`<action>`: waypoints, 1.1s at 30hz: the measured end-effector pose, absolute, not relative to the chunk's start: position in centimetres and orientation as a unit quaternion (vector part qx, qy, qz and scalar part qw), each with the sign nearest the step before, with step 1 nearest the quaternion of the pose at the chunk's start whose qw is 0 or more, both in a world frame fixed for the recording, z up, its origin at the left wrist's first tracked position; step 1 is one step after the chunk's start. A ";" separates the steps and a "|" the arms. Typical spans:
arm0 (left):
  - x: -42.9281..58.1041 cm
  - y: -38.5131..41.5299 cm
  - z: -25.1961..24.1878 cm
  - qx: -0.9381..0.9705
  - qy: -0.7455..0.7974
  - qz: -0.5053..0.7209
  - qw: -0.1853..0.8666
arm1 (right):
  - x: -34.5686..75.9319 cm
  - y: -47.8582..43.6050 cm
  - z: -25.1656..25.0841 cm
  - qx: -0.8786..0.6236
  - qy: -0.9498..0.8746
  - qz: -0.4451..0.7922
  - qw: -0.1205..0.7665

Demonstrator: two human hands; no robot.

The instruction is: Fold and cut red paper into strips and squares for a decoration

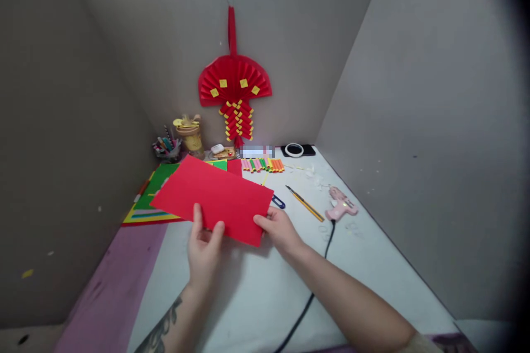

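Note:
A red sheet of paper [219, 196] is held tilted above the table. My left hand [205, 245] grips its lower edge, with the thumb and one finger on the front; the other fingers are hidden behind. At the right end, my right hand [279, 226] pinches the sheet between thumb and fingers. Behind it, partly covered, lies a stack of coloured paper [155, 190] in green, yellow and other colours. Just beyond my right hand are scissors with a dark blue handle [279, 201], partly hidden by the sheet.
A craft knife [305, 203] and a pink glue gun [340, 203] lie right, the gun's black cord [308, 303] running to the front edge. Small coloured paper rolls [263, 165], a phone [308, 150], a pen holder [168, 149] and a cup [190, 138] are at the back. A red fan decoration [235, 80] hangs above.

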State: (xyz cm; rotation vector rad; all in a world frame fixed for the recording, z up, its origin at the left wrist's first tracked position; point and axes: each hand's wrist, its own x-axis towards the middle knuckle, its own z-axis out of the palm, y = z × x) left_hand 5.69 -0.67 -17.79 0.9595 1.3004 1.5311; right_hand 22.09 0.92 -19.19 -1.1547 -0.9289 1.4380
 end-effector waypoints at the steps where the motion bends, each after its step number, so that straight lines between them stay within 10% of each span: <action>1: 4.6 -0.7 -17.8 0.370 0.536 0.622 0.436 | 23.1 1.1 -19.2 -0.488 -0.404 0.597 0.492; 12: -5.3 -1.5 -21.0 0.390 0.613 0.437 0.531 | 28.2 1.2 -19.4 -0.517 -0.480 0.643 0.299; 22: -4.3 -2.0 -19.2 0.765 0.609 0.181 0.103 | 27.5 1.7 -20.2 -0.624 -0.665 0.361 0.194; 33: 3.0 -0.8 -18.4 0.915 0.375 -0.104 0.105 | 27.4 1.6 -19.5 -0.642 -0.648 0.374 0.165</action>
